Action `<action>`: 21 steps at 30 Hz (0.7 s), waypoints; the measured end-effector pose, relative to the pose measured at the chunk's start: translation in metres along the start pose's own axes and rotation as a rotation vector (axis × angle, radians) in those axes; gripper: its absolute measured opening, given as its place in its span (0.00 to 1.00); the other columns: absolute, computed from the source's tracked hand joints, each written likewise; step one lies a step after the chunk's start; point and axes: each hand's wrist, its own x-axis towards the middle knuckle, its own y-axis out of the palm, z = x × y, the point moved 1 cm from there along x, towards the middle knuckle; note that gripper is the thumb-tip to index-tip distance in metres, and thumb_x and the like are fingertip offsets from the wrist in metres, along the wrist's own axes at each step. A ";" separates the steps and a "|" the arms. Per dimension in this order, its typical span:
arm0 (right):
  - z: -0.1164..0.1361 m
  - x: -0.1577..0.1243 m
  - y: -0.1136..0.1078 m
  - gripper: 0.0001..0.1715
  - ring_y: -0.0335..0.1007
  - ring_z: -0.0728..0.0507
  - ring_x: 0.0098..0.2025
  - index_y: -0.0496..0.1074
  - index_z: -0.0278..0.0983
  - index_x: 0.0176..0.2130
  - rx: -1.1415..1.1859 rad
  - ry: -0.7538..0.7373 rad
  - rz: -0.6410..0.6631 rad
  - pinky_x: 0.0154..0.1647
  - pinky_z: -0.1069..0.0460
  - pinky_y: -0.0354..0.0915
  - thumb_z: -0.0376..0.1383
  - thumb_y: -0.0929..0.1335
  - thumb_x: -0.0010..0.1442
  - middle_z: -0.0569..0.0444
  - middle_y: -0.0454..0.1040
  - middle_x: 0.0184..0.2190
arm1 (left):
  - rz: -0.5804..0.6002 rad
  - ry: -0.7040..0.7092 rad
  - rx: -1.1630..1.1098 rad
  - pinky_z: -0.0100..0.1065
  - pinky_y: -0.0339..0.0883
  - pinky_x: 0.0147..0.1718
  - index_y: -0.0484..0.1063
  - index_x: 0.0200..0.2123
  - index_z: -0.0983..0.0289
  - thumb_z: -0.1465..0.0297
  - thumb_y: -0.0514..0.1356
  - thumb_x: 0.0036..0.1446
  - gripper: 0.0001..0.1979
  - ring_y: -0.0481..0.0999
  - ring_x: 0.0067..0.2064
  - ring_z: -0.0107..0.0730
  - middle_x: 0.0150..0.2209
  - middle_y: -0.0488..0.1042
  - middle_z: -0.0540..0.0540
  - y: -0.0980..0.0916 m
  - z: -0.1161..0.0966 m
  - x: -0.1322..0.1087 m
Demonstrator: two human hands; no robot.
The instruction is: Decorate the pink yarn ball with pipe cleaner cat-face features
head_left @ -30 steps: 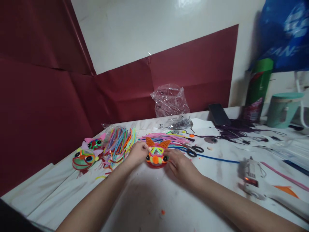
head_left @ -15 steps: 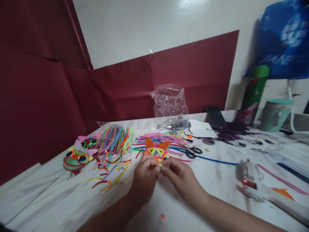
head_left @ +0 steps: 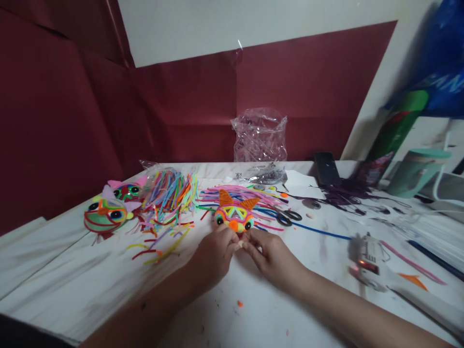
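Grip: the fingertips of the left hand [head_left: 217, 246] and right hand [head_left: 270, 249] are pinched together on a small pale piece [head_left: 241, 244]; the gap is narrow. The material of this piece is too small to identify.

Work figure: an orange-eared face [head_left: 236, 212] stands directly beyond the grip, its lower edge partly hidden by the fingers. The ears are pointed triangles with a ribbed, wound texture. Yellow angular outlines, glossy round dark eyes and a rounded orange nose make up the front.

Left of the grip: a dense bundle of fuzzy multicoloured stems [head_left: 174, 193], with loose cut lengths on its near side. Farther left, two finished-looking faces [head_left: 108, 215] overlap, the nearer one having a pale green mouth area outlined in red.

Right of the grip: scissors [head_left: 284, 221] with black looped handles, then a long straight blue stem [head_left: 322, 231]. Well to the right lies a white glue gun [head_left: 384, 279] with a glowing orange-red light.

Beyond the figure: a crinkled, transparent plastic bag [head_left: 259, 137]. Beneath everything: a smooth, grey-streaked white tabletop [head_left: 259, 311].
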 end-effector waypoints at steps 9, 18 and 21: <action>-0.004 0.003 -0.006 0.11 0.68 0.46 0.29 0.69 0.37 0.29 0.103 0.023 0.089 0.30 0.53 0.62 0.35 0.61 0.60 0.53 0.73 0.25 | -0.072 0.011 -0.131 0.30 0.58 0.28 0.63 0.23 0.62 0.73 0.53 0.53 0.07 0.66 0.30 0.31 0.26 0.65 0.50 -0.003 -0.009 -0.001; 0.000 -0.001 0.007 0.11 0.69 0.45 0.32 0.72 0.37 0.33 0.450 0.197 -0.096 0.34 0.51 0.65 0.42 0.66 0.56 0.53 0.74 0.28 | -0.245 -0.100 -0.331 0.30 0.59 0.30 0.65 0.22 0.63 0.69 0.55 0.52 0.08 0.66 0.29 0.29 0.25 0.65 0.49 0.002 -0.009 -0.001; -0.001 -0.005 0.010 0.12 0.68 0.45 0.31 0.71 0.37 0.31 0.391 0.184 -0.136 0.33 0.51 0.64 0.43 0.65 0.58 0.54 0.72 0.27 | -0.233 -0.061 -0.299 0.29 0.59 0.29 0.64 0.22 0.63 0.71 0.55 0.50 0.06 0.65 0.29 0.29 0.24 0.65 0.49 0.004 -0.009 -0.002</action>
